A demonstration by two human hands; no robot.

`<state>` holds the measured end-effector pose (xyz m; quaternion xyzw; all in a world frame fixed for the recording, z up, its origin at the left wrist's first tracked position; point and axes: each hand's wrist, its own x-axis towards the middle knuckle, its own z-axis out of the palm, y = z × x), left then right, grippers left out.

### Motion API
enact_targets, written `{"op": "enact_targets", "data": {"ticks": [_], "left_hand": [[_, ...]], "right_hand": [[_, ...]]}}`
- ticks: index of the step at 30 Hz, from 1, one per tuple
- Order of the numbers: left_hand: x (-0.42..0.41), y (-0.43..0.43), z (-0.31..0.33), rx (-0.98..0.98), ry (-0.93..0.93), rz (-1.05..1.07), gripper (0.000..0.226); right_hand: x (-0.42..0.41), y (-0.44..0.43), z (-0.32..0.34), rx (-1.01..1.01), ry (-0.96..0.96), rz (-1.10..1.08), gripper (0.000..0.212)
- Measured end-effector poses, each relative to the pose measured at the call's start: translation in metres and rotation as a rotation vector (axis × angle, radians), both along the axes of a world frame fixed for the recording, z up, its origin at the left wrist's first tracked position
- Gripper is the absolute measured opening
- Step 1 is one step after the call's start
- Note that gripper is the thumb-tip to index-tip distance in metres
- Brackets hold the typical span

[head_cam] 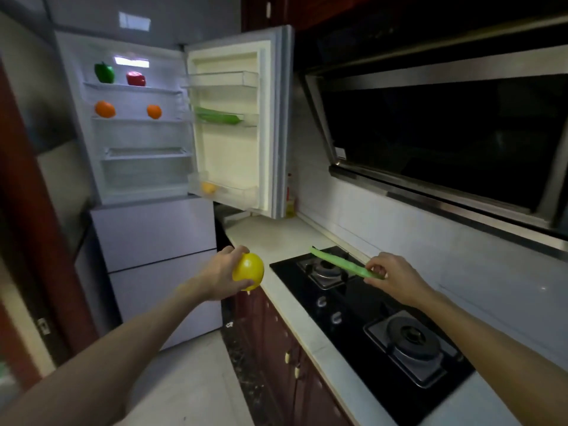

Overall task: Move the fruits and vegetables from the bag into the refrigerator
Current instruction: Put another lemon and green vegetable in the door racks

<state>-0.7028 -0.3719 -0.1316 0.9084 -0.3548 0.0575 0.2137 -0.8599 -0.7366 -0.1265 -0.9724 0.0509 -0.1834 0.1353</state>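
My left hand (222, 273) grips a round yellow fruit (249, 271) in front of the counter edge. My right hand (392, 276) pinches one end of a long flat green bean pod (341, 262) over the far burner. The refrigerator (138, 192) stands ahead with its upper door (233, 155) swung open to the right. Inside, a green pepper (104, 72) and a red pepper (136, 78) sit on the top shelf, two oranges (105, 109) (154, 111) on the second. Green pods (219, 116) lie in the middle door bin, a yellow fruit (209, 188) in the bottom bin. No bag is visible.
A black gas hob (362, 302) with two burners sits in the white counter (276, 238) on the right. A dark range hood (445, 133) hangs above it. A small bottle (289, 198) stands behind the open door. Dark red cabinets (276, 348) run below the counter.
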Motion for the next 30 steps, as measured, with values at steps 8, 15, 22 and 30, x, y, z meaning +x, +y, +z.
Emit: {"op": "enact_targets", "data": {"ticks": [8, 15, 22, 30], "left_hand": [[0.034, 0.037, 0.008, -0.006, -0.048, 0.089, 0.071], [0.079, 0.051, 0.022, 0.016, -0.059, 0.205, 0.072], [0.118, 0.061, 0.034, 0.044, -0.088, 0.307, 0.075], [0.159, 0.071, 0.058, -0.039, -0.18, 0.402, 0.071]], "right_hand": [[0.079, 0.032, 0.013, -0.001, -0.01, 0.126, 0.02], [0.17, 0.032, 0.026, 0.011, -0.044, 0.237, 0.022], [0.245, 0.028, 0.037, 0.071, -0.066, 0.289, 0.022], [0.297, 0.034, 0.05, 0.091, -0.093, 0.371, 0.019]]}}
